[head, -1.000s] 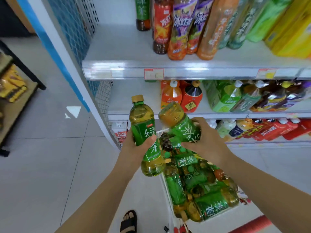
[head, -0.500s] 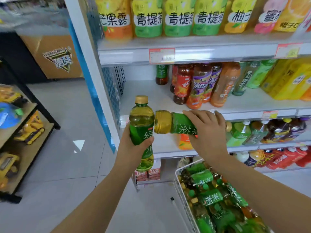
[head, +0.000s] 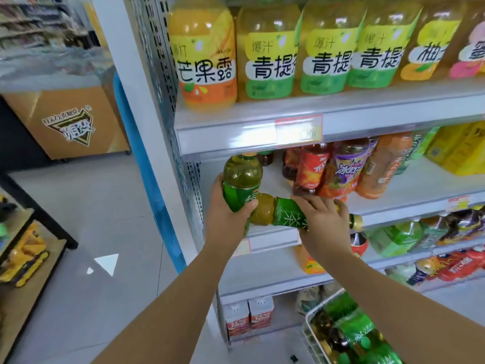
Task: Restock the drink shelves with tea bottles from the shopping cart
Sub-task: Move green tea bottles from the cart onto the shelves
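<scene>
One wide-angle camera, worn on the head, faces forward and slightly down, near the shelves (head: 231, 132), which fill the right; floor (head: 105, 211) lies left.

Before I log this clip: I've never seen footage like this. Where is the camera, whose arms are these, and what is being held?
There is no machine here. The single picture comes from a wide-angle camera worn on a person's head, looking forward and down, so the two bare arms are the wearer's own. The left hand grips an upright green tea bottle. The right hand holds a second green tea bottle lying sideways, its fingers curled over the label. Both bottles are at the front of a grey shelf that carries red, purple and orange drinks. At the bottom right, a white wire shopping cart holds more green bottles.
</scene>
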`<state>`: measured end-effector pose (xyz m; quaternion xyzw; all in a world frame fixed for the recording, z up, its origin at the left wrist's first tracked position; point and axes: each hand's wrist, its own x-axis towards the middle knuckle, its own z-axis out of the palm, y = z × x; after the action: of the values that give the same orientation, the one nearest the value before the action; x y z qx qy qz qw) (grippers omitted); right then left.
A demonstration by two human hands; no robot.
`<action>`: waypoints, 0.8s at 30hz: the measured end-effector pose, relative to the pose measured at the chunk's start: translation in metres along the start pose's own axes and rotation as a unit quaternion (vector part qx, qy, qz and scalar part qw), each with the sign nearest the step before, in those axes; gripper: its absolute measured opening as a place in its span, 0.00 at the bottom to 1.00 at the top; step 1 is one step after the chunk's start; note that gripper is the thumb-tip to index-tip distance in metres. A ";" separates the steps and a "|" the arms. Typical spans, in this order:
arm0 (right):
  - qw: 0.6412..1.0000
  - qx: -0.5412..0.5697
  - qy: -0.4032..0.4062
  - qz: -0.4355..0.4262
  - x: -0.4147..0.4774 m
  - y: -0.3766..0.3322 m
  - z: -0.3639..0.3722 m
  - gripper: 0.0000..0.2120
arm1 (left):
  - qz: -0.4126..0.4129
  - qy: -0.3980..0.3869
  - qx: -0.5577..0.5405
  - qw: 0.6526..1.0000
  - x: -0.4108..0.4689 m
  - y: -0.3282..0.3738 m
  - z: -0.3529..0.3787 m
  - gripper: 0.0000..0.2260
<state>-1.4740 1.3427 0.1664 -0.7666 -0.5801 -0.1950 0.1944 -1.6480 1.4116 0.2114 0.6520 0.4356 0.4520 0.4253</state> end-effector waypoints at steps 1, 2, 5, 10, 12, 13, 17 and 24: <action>1.000 0.001 -0.004 -0.003 0.004 0.000 0.006 0.35 | 0.006 0.002 0.002 1.000 0.007 -0.002 0.002 0.30; 1.000 0.002 -0.007 -0.006 0.007 -0.001 0.012 0.34 | 0.008 0.005 0.006 1.000 0.014 -0.003 0.003 0.30; 1.000 0.000 -0.004 -0.018 0.017 -0.001 0.026 0.34 | 0.001 0.010 0.015 1.000 0.031 -0.012 0.008 0.29; 0.998 -0.010 0.000 -0.064 0.037 0.001 0.037 0.35 | -0.038 0.037 0.007 0.999 0.047 -0.029 0.008 0.31; 0.996 -0.008 -0.005 -0.084 0.038 0.001 0.039 0.35 | -0.048 0.047 0.005 0.998 0.046 -0.032 0.005 0.31; 0.995 -0.003 -0.007 -0.095 0.038 0.001 0.040 0.36 | -0.046 0.047 0.011 0.998 0.044 -0.034 0.004 0.31; 0.992 0.046 -0.033 -0.116 0.034 0.010 0.041 0.36 | -0.072 0.031 0.040 0.996 0.039 -0.043 0.002 0.33; 0.979 0.171 -0.055 -0.092 0.018 0.022 0.040 0.31 | 0.129 0.080 0.183 0.971 -0.034 -0.029 0.031 0.19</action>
<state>-1.4454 1.3730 0.1409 -0.6748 -0.6829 -0.0676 0.2714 -1.6310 1.3824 0.1691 0.7316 0.4555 0.4661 0.2003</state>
